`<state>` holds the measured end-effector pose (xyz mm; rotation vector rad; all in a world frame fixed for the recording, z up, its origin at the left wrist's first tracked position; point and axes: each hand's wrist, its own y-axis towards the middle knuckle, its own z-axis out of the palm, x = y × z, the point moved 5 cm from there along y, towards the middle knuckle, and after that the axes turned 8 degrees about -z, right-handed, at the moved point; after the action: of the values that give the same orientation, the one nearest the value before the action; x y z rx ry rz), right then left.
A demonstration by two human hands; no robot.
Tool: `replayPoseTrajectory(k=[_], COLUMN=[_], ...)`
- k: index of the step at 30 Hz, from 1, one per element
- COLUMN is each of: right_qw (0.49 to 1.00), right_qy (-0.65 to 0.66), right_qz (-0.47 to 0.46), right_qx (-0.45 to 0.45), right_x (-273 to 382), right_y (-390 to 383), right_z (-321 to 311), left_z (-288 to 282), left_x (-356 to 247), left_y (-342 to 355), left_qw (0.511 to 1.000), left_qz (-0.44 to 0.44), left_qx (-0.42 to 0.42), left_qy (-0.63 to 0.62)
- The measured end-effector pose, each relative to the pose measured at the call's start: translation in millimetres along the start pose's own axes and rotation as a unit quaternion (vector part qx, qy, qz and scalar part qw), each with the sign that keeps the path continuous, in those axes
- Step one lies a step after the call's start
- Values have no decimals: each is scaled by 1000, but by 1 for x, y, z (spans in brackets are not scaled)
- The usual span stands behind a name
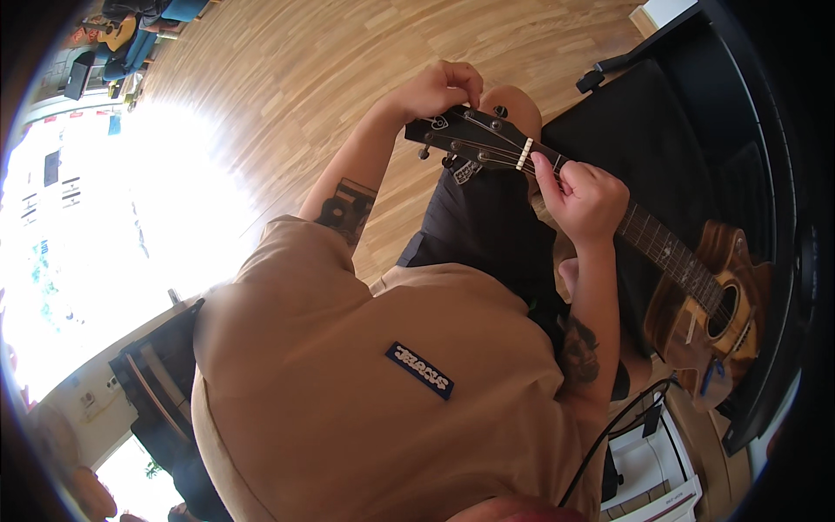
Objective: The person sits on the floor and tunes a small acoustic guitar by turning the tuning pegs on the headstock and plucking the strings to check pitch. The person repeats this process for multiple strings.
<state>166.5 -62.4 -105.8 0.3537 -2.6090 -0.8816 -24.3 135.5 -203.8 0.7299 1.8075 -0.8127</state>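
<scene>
An acoustic guitar (687, 326) slants from its wooden body at the right to its black headstock (448, 139) near the upper middle. My left hand (444, 91) is closed at the headstock's far edge, its fingertips bent where a tuning peg sits; the fingers cover that peg. Other tuning pegs (424, 153) show along the near edge. Strings run over the white nut (524, 154). Just below the nut, my right hand (590, 198) curls over the guitar neck (661, 245), thumb stretched toward the nut. Its fingertips are partly hidden.
A black padded case or seat (626, 139) with a raised rim lies under the guitar neck. Wooden floor (348, 52) spreads beyond. A black cable (600, 444) loops at lower right above a white box (652, 487). Another guitar (117, 33) stands far left, near bright windows (96, 252).
</scene>
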Motion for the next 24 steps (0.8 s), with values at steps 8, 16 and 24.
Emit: replayPoseTrajectory(k=[8, 16, 24], right_qw=[1000, 999, 999], right_qy=[17, 38, 45], right_qz=[11, -12, -12], right_qx=[-4, -13, -24], right_x=[-1, -1, -1], right_y=[-2, -4, -4], right_z=[-1, -5, -5], left_z=[8, 5, 5], left_x=[-3, -5, -12], left_y=[-6, 4, -7], left_qw=[995, 999, 994], left_qz=[-77, -38, -92], left_qx=[23, 31, -31], left_qy=[-53, 3, 56])
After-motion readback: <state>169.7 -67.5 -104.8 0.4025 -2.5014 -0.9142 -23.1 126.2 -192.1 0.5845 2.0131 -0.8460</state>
